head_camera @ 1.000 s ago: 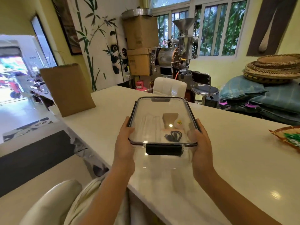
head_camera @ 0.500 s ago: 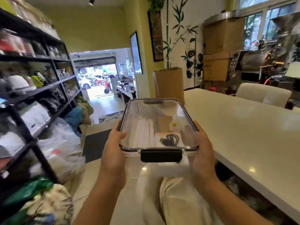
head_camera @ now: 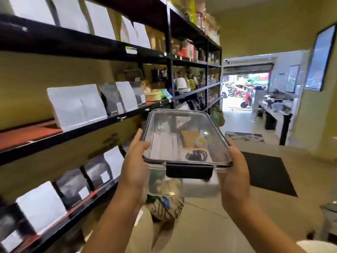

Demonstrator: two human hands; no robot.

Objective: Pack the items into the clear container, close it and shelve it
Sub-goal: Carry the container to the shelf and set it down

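glossy clear plastic container (head_camera: 184, 187) with matt black latch (head_camera: 189, 170), matt black metal shelving (head_camera: 169, 57), white paper pouches (head_camera: 76, 106)

Clear container (head_camera: 184, 187) in my hands, see-through walls and lid, a dark brown-black rim and a solid black latch (head_camera: 189, 170) on the near edge. Inside I've got white strips (head_camera: 163, 146), a tan kraft piece (head_camera: 188, 137), a coiled black cable (head_camera: 197, 154). On my left, black shelving (head_camera: 168, 57) against a mustard-yellow wall, white pouches (head_camera: 76, 105) alternating with black ones, red-brown shelf boards showing beneath. Far right on the beige floor, a plain black mat (head_camera: 268, 172).
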